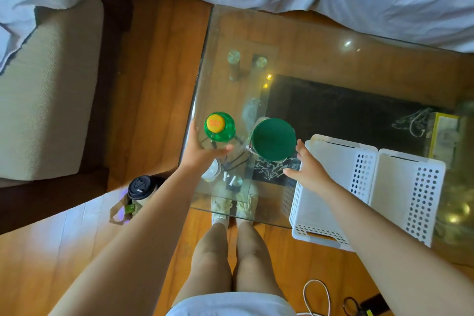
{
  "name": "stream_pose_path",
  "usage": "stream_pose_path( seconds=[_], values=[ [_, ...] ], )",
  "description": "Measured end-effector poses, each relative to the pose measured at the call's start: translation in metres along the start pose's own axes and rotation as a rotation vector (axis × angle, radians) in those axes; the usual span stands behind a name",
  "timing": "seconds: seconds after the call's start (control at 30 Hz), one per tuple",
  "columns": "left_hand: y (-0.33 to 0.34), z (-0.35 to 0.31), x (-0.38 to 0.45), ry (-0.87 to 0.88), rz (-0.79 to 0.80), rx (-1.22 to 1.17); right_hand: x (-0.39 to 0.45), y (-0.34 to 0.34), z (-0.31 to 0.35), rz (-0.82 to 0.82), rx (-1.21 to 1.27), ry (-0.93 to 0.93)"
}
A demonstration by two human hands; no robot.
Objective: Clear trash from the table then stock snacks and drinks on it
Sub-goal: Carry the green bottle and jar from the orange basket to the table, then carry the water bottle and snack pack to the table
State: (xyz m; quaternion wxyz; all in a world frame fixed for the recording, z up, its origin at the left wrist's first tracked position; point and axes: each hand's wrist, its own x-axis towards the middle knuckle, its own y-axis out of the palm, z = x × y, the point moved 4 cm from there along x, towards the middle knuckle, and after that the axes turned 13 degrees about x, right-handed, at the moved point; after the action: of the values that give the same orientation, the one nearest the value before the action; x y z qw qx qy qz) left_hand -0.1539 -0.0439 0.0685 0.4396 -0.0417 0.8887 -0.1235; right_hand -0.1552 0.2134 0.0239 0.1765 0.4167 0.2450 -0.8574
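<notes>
Near the middle of the frame, a green bottle [219, 127] with a yellow cap stands upright on the glass tabletop [307, 41] close to its left edge. The left hand [202, 150] is spread around its near side, fingers relaxed, just touching or barely apart. Right of it stands a clear jar with a dark green lid [273, 139]. The right hand [309, 168] hovers open beside the jar, holding nothing. Two white perforated baskets [359, 187] sit at lower right.

Green bottle [219, 127] on glass worktop [320, 41]: yellow cap [217, 123] carries red-orange print, two short lines, too blurred to read. No other text, brand or number can be read.
</notes>
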Motion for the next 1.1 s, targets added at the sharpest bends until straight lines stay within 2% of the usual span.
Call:
stream_pose_path(
  seconds=[0.17, 0.27, 0.4, 0.6, 0.8, 0.97, 1.1],
  values=[
    [-0.028, 0.037, -0.056, -0.309, -0.013, -0.031, -0.053, 0.007, 0.014, 0.057, 0.056, 0.104],
    [-0.051, 0.060, -0.108, -0.330, -0.048, -0.161, -0.085, 0.027, 0.030, 0.087, 0.073, 0.165],
    [-0.084, 0.101, -0.184, -0.361, -0.185, -0.302, -0.123, 0.072, 0.063, 0.179, -0.058, 0.094],
    [-0.114, 0.199, -0.305, -0.515, -0.416, -0.651, -0.188, 0.178, 0.102, 0.415, -0.356, -0.005],
    [-0.102, 0.332, -0.421, -0.677, -0.614, -1.051, -0.252, 0.300, 0.116, 0.549, -0.632, -0.155],
    [-0.070, 0.439, -0.511, -0.740, -0.752, -1.480, -0.310, 0.384, 0.092, 0.585, -0.647, -0.096],
    [-0.042, 0.500, -0.560, -0.785, -0.849, -1.758, -0.338, 0.430, 0.070, 0.594, -0.666, -0.050]
  ],
)
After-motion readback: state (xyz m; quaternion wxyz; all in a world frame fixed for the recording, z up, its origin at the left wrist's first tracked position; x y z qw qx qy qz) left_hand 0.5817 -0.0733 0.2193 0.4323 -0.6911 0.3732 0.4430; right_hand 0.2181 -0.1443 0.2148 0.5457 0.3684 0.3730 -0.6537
